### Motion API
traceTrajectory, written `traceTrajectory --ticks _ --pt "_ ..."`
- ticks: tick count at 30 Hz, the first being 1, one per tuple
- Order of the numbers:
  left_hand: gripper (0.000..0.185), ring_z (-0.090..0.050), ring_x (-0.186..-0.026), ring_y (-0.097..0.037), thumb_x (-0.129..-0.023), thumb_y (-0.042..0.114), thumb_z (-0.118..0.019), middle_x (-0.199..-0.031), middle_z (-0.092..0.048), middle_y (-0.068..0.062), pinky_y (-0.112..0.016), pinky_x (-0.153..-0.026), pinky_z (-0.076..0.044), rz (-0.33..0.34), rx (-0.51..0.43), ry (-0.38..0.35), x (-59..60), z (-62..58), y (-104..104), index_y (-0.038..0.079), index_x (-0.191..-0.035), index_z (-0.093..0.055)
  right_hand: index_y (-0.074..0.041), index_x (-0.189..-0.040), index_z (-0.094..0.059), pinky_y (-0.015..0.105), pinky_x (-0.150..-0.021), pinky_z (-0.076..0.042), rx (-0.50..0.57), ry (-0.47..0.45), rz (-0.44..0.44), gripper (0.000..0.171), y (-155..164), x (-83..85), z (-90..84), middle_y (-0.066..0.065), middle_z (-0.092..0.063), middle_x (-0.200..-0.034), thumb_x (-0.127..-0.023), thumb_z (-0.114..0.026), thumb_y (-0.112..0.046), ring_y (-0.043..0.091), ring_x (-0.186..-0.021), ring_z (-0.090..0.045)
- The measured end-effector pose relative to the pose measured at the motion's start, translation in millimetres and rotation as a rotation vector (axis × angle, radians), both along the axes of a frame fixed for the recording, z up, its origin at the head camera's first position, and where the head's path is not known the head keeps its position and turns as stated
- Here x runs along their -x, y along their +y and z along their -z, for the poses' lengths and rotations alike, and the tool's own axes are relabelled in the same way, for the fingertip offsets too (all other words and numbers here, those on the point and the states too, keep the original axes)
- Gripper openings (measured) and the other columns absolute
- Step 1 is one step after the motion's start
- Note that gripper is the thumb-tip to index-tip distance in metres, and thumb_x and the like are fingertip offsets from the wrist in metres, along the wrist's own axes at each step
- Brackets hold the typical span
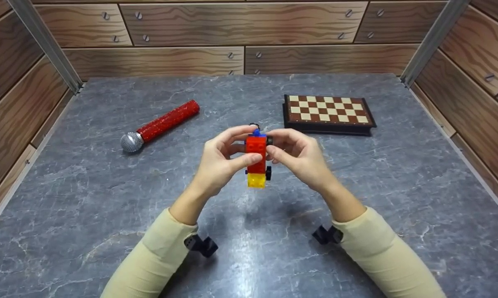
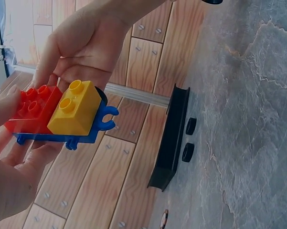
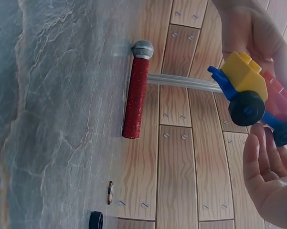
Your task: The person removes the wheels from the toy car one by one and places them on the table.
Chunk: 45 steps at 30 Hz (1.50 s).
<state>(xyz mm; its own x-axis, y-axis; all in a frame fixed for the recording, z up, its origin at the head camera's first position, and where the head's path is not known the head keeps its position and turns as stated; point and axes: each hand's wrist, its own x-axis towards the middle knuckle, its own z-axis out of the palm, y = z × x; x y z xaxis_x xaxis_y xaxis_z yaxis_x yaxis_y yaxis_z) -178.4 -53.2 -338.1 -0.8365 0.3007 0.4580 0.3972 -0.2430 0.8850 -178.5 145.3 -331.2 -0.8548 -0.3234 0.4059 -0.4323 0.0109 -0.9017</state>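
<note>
A toy car of building bricks, with a blue base, red bricks and a yellow brick [image 1: 256, 180], is held above the table. My left hand [image 1: 220, 159] grips it around the red bricks [image 2: 38, 107], thumb on top. The fingers of my right hand [image 1: 300, 155] pinch a black wheel [image 3: 284, 135] on the car's right side. Another black wheel [image 3: 247, 109] sits beside the yellow brick on that side. In the left wrist view, the blue base [image 2: 83, 138] has bare pegs along its visible side.
Two loose black wheels [image 2: 187, 152] stand near the chessboard [image 1: 327, 111] at the back right. A red glittery microphone [image 1: 168, 121] lies at the back left. A small dark round object [image 3: 110, 192] is on the grey table [image 1: 87, 194]. Wood-patterned walls [image 1: 183, 25] surround it.
</note>
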Motion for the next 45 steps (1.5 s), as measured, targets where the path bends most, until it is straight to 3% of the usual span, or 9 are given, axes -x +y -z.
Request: traceTrajectory --ticks 16,28,34,45 --pt "0.048 -0.063 -0.088 -0.035 -0.077 0.0 -0.074 -0.112 -0.062 -0.015 -0.044 -0.077 -0.053 -0.044 -0.103 0.0 -1.4 -0.4 3.0 -0.002 -0.121 -0.056 0.004 -0.105 -0.064 0.027 -0.064 -0.053 0.009 0.281 0.181 0.023 -14.0 -2.4 5.0 0.009 -0.068 -0.09 -0.084 -0.067 -0.002 0.02 -0.072 -0.062" --pt "0.048 -0.062 -0.089 -0.036 -0.075 -0.001 -0.075 -0.116 -0.06 -0.016 -0.047 -0.075 -0.053 -0.004 -0.099 0.003 1.0 1.4 0.7 -0.006 -0.118 -0.053 0.01 -0.101 -0.066 0.026 -0.064 -0.054 -0.01 0.492 0.246 0.021 -18.9 0.4 8.4 0.012 -0.07 -0.092 -0.08 -0.068 0.006 0.018 -0.075 -0.065" --pt "0.045 -0.063 -0.088 -0.036 -0.076 -0.003 -0.073 -0.115 -0.06 -0.016 -0.047 -0.076 -0.053 0.002 -0.091 -0.001 1.8 1.4 0.6 -0.005 -0.116 -0.054 0.009 -0.1 -0.067 0.024 -0.061 -0.053 -0.022 0.515 0.257 0.021 -18.3 1.4 9.3 0.011 -0.07 -0.09 -0.079 -0.068 0.006 0.017 -0.072 -0.065" --pt "0.044 -0.063 -0.088 -0.036 -0.076 -0.005 -0.072 -0.118 -0.057 -0.022 -0.046 -0.075 -0.053 -0.013 -0.085 -0.018 1.5 2.0 1.1 -0.005 -0.116 -0.054 0.006 -0.096 -0.069 0.024 -0.064 -0.054 -0.033 0.478 0.3 0.018 -23.0 -0.1 7.6 0.01 -0.07 -0.089 -0.079 -0.068 0.006 0.02 -0.073 -0.066"
